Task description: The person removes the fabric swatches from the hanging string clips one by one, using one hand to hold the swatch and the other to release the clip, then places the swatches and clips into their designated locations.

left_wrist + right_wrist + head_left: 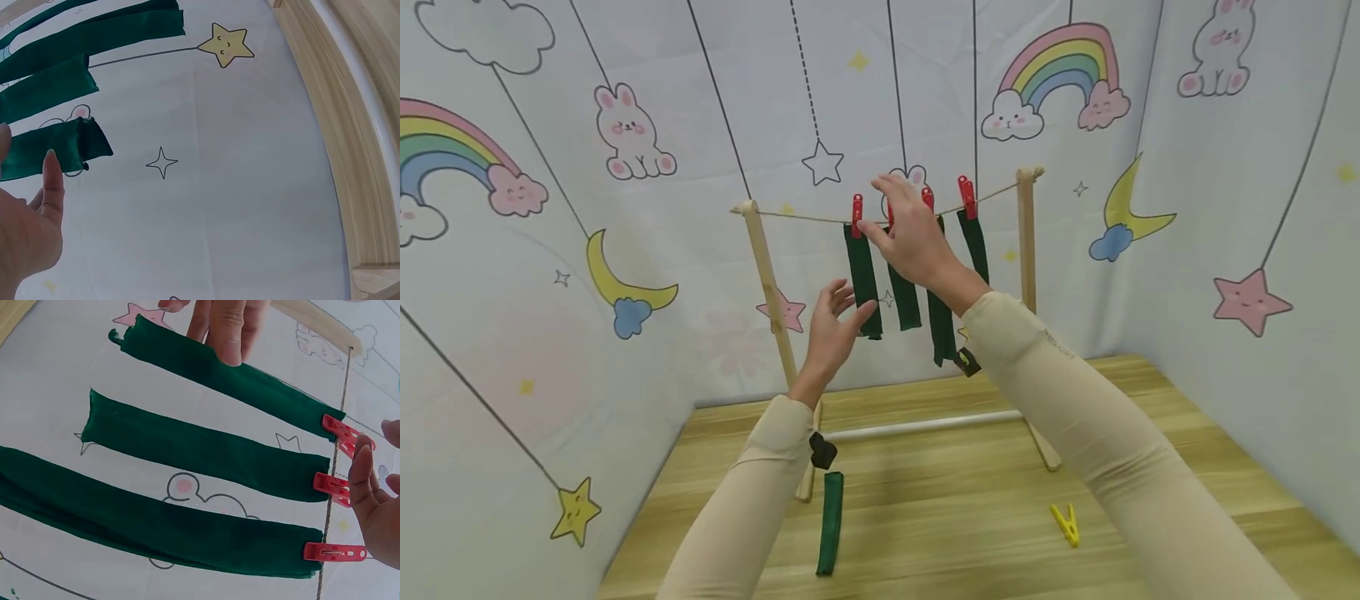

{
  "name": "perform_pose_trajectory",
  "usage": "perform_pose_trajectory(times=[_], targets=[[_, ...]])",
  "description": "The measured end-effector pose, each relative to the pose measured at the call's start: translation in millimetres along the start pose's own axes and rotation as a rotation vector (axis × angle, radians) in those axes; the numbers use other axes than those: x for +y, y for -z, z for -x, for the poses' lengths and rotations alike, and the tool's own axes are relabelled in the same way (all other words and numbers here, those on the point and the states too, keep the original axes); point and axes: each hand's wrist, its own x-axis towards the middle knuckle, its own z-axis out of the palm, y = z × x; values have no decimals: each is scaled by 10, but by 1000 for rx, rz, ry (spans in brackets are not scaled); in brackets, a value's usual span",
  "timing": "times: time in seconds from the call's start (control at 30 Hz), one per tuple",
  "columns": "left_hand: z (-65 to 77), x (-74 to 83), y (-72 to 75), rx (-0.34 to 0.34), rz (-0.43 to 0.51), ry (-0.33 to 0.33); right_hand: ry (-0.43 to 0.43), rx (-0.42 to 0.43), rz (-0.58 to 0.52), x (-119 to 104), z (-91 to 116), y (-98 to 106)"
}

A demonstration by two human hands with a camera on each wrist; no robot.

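Four dark green fabric strips hang side by side from a cord [805, 217], held by red clothespins. My left hand [831, 333] is beside the lower part of the leftmost strip [857, 271], its fingers loosely bent; in the right wrist view its thumb overlaps that strip's edge. My right hand [913, 237] is raised at the cord with fingers spread, close to the red clothespin [340, 432] on the leftmost strip. It partly covers the second strip [906, 300] and its clothespin in the head view. The third strip [162, 525] hangs longer.
Wooden posts [767, 287] on either side carry the cord, with a white bar [925, 426] low between them. On the wooden table [940, 517] lie another green strip [830, 525] and a yellow clothespin [1066, 527]. Patterned cloth walls [715, 350] enclose the table.
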Motion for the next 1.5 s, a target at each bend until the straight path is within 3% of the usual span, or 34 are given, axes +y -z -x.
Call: perform_pose_trajectory(times=[0.23,0.47,0.73,1.03,1.27,1.5], targets=[[-31,1,27,9,75,8,-90,-108,-133,-95,-74,-83],[-67,16,15,-14,127,17,-139,-117,-138,-156,-116,-132],[-111,46,35,-67,121,6,-191,-138,-173,-168,-107,-228],[-146,169,47,-109,199,100,-222,-68,-184,-176,-123,-298],[-188,151,16,-98,262,94,-219,-79,-184,-188,-145,-257],[-176,148,67,-93,275,112,-205,-25,-197,-195,-163,-302]])
